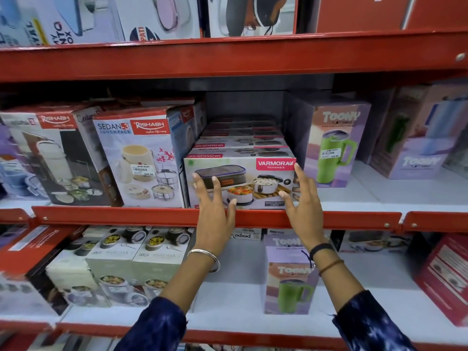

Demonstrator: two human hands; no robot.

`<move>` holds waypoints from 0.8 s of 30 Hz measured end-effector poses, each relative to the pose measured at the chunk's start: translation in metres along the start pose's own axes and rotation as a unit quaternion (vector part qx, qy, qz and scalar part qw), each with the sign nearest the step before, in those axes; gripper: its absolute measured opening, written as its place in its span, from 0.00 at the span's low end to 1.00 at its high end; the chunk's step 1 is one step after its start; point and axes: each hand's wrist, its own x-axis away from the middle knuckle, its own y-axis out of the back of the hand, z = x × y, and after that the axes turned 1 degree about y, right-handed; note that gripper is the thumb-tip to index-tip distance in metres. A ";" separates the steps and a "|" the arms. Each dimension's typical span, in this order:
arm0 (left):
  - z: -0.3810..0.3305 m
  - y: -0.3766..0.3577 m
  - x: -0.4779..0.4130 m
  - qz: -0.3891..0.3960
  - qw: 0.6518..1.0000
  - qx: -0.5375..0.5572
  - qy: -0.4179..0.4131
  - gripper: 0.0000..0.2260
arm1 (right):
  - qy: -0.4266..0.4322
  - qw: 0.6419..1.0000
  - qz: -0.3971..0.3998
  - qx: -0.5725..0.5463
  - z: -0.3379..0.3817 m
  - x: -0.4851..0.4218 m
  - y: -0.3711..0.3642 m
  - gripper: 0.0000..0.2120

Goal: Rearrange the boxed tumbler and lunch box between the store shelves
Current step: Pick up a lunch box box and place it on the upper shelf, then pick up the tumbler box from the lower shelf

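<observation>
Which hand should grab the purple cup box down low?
Probably the right hand. The purple tumbler box stands on the lower shelf almost directly below that wrist, while the left hand is further off, at the Varmora lunch box.

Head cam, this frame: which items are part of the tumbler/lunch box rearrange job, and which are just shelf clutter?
In the job:
- Varmora lunch box, middle shelf, front of its row
- boxed Toony tumbler, lower shelf
- left hand and right hand, open at the lunch box's front

Just there:
- Rishabh Sedan-3 box
- second Toony tumbler box, middle shelf
- Ganesh boxes
</observation>
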 end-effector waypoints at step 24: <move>0.018 -0.116 0.167 0.230 0.935 0.175 0.205 0.25 | -0.343 0.905 0.189 -0.166 -0.109 0.178 0.034 0.25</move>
